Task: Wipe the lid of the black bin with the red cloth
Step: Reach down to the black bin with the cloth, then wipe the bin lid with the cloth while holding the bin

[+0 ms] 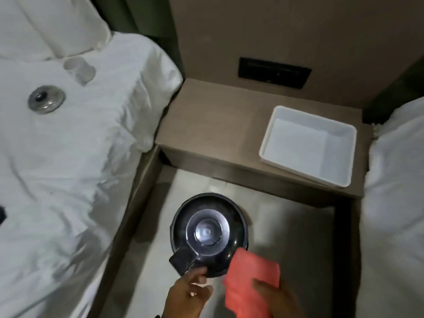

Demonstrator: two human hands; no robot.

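Observation:
The round black bin (210,234) stands on the pale floor between two beds, seen from above, with a shiny domed lid (207,232) and a flat black pedal (182,260) at its near left. My left hand (188,294) reaches toward the bin's near edge beside the pedal, fingers apart, holding nothing. My right hand (273,299) grips the folded red cloth (247,283), whose far corner touches or overlaps the bin's near right rim. The cloth looks blurred.
A brown nightstand (206,131) behind the bin carries a white tray (307,145). White beds flank the gap: the left bed (68,157) holds a round glass lid (46,99) and a clear cup (79,70); the right bed (397,203) lies close.

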